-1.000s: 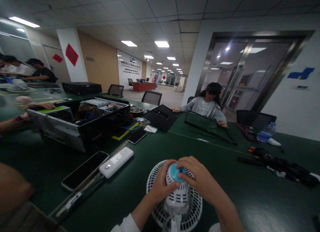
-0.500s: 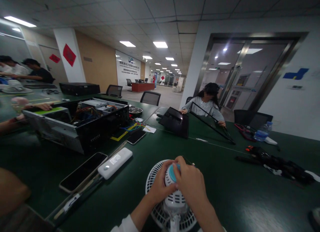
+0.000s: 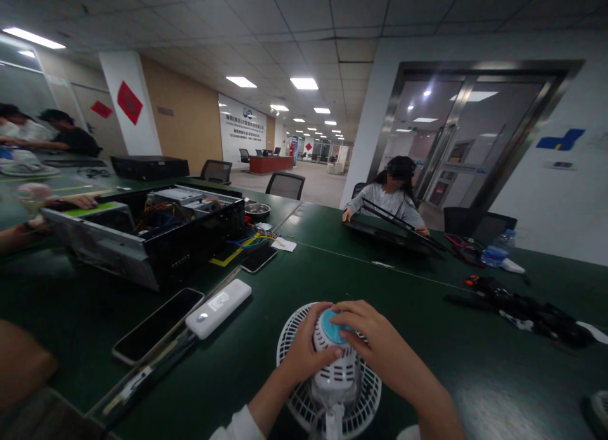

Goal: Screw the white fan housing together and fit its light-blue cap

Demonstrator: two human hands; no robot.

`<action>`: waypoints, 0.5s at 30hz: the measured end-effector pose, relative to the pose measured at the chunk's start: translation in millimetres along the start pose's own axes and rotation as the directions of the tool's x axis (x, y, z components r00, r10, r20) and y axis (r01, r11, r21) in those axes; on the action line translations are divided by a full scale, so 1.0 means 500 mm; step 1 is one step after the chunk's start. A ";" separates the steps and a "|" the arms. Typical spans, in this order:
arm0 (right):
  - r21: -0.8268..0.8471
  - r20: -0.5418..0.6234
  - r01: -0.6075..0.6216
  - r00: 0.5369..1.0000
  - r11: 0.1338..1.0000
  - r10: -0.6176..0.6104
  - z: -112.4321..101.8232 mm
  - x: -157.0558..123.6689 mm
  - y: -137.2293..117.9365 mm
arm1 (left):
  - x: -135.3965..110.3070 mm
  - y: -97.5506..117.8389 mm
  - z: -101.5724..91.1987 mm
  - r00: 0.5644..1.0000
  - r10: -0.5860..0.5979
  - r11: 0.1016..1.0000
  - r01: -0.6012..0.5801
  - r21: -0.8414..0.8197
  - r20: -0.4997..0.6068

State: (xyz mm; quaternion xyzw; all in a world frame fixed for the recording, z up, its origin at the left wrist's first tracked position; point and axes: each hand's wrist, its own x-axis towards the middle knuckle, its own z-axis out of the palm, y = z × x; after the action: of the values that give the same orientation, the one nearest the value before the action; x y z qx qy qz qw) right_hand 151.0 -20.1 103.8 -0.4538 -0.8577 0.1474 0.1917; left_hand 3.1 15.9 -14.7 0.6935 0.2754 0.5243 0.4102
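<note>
A white electric fan (image 3: 335,370) lies with its round grille down on the dark green table, its motor housing pointing up. My left hand (image 3: 304,345) wraps around the left side of that housing, thumb across its front. On top sits a light blue cap (image 3: 331,325). The fingers of my right hand (image 3: 368,335) are bent over the cap and touch it from the right. Part of the housing shows between the two hands; the fan's far grille is partly hidden behind them.
An open computer case (image 3: 156,231) stands at left beside another person's hand. Nearer lie a phone (image 3: 159,326), a white power bank (image 3: 218,308) and a second phone (image 3: 259,259). Across the table, a person (image 3: 387,199) holds a black panel (image 3: 387,234). Black cables (image 3: 527,310) lie right.
My right hand has shifted right and loosened, uncovering more of the blue cap. My left hand stays around the housing. The person opposite has pulled the black panel toward themselves under the frame.
</note>
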 end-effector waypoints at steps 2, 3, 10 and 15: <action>-0.032 -0.014 -0.012 1.000 0.999 0.011 0.000 0.002 -0.003 | 0.000 -0.001 0.000 1.000 0.006 1.000 -0.006 0.002 0.006; -0.051 -0.024 -0.017 1.000 0.999 0.016 0.002 0.004 -0.004 | 0.000 -0.001 0.000 1.000 0.006 1.000 -0.006 0.001 0.005; -0.247 -0.107 -0.119 0.990 0.962 0.095 0.024 0.017 -0.012 | 0.000 0.000 -0.002 1.000 -0.001 1.000 0.001 0.005 -0.006; -0.349 -0.250 -0.346 0.930 0.871 0.270 0.056 0.032 -0.037 | 0.002 0.007 0.000 1.000 0.000 1.000 0.000 0.029 -0.018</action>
State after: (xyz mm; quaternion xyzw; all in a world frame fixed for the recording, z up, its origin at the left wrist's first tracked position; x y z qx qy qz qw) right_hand 116.6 -18.8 90.1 -0.6261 -0.7632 -0.0412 0.1545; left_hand 3.2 14.9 -11.3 0.6946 0.2867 0.5266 0.3976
